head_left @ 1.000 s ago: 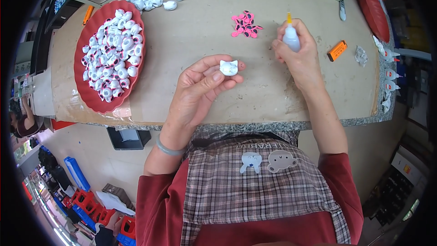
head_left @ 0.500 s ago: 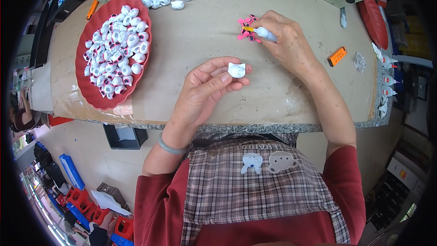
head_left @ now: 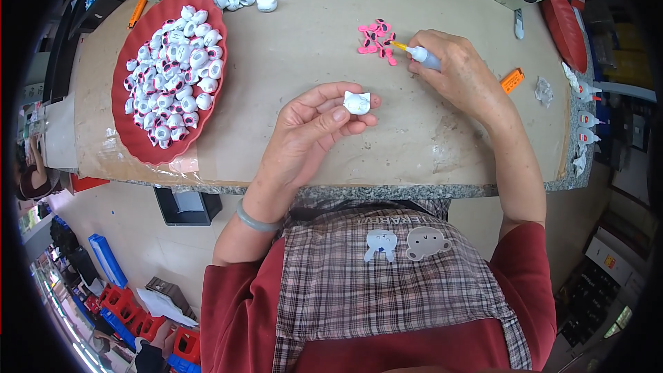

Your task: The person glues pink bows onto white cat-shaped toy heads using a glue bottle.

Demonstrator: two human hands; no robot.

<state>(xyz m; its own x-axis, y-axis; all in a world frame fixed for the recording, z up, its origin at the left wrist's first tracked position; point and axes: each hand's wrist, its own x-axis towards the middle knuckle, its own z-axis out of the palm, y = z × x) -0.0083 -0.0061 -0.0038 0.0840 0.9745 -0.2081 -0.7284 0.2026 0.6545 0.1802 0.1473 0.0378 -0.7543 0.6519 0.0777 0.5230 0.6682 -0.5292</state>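
Note:
Between the thumb and fingers of my left hand (head_left: 314,121) sits a small white cat-shaped head (head_left: 357,103), its two ears pointing up, above the near part of the table. My right hand (head_left: 452,69) grips a small bottle (head_left: 425,57) with a yellow tip, which points left toward a loose cluster of small pink and black pieces (head_left: 376,40) on the table. Whether the tip touches a piece I cannot tell.
At the left, a red scalloped dish (head_left: 215,86) holds many white heads with pink and black parts. Plain white heads (head_left: 266,4) are heaped at the far edge. An orange box-like item (head_left: 512,81), crumpled plastic (head_left: 544,92) and small glue bottles (head_left: 588,119) lie at the right.
My right hand has moved right and slightly nearer with the bottle, uncovering more of the pink and black pieces. My left hand stays nearly in place, the white head tilted a little.

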